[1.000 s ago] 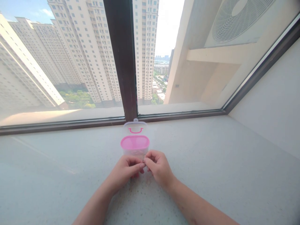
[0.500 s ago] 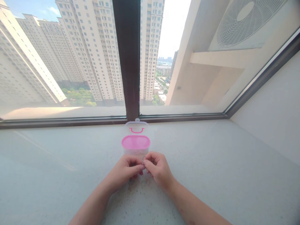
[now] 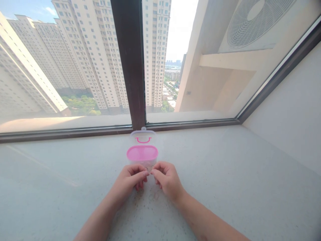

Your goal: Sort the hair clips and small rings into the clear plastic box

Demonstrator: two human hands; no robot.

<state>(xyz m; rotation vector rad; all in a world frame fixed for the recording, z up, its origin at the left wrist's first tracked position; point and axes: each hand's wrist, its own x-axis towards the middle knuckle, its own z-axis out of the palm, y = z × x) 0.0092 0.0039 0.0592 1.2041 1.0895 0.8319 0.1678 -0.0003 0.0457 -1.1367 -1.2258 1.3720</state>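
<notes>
My left hand (image 3: pixel 134 177) pinches a small thin dark ring (image 3: pixel 146 169) between thumb and forefinger. Another thin ring (image 3: pixel 152 167) is pinched in my right hand (image 3: pixel 164 175), very close to the left fingertips. Just beyond both hands stands a clear oval container with a pink rim (image 3: pixel 142 153). Its clear lid (image 3: pixel 143 134), with a pink handle, is raised behind it against the window frame. On the surface between my wrists lies a faint pinkish loop (image 3: pixel 156 195), too pale to make out well.
The container stands on a pale speckled window sill (image 3: pixel 75 167). A dark window frame (image 3: pixel 134 67) rises behind it, with high buildings outside. A white wall (image 3: pixel 288 100) borders the sill on the right.
My hands have moved slightly apart, the left one shifting a little leftward. The two rings now show separately. The whole view has shifted slightly, so the container appears a bit further left.
</notes>
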